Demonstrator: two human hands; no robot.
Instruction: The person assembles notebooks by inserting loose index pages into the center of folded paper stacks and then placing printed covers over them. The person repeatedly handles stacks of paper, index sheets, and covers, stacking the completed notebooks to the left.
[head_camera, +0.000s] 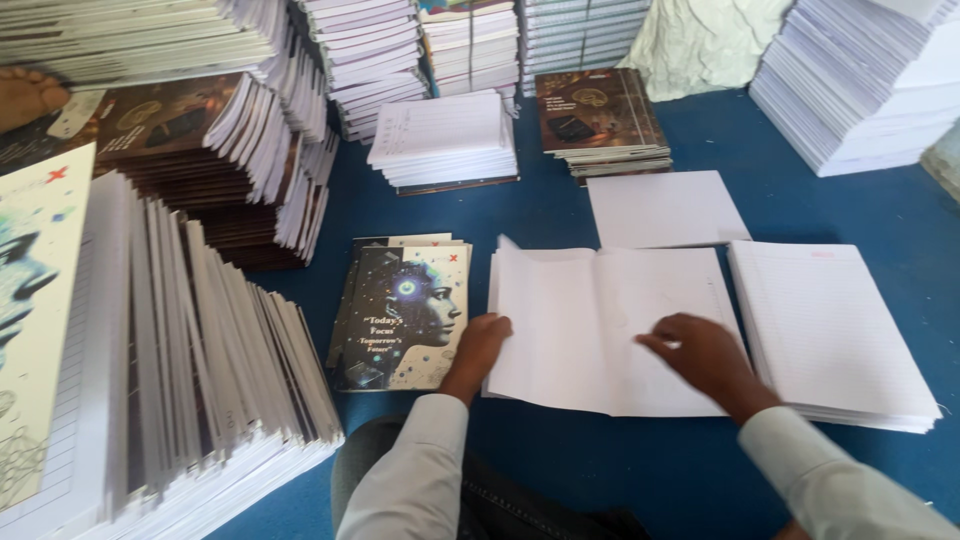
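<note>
My right hand (700, 352): lies palm down on the right page of the open booklet of white sheets (600, 325), fingers spread and slightly curled, pressing the paper and gripping nothing.
My left hand (478, 345): fingers curled over the booklet's left edge, thumb hidden under the paper, so I cannot tell how firmly it grips.
Open booklet: spread flat on the blue floor (880, 215), straight ahead of my knees.
Left of the booklet: a small pile of dark printed covers (400, 315) showing a face in profile, just beside my left hand.
Right of the booklet: a stack of ruled pages (835, 330), touching its edge.
Beyond the booklet: one loose white sheet (665, 208), then a brown-covered pile (600, 115) and a white pile (445, 135).
Far left of the booklet: leaning rows of bound notebooks (200, 360).
</note>
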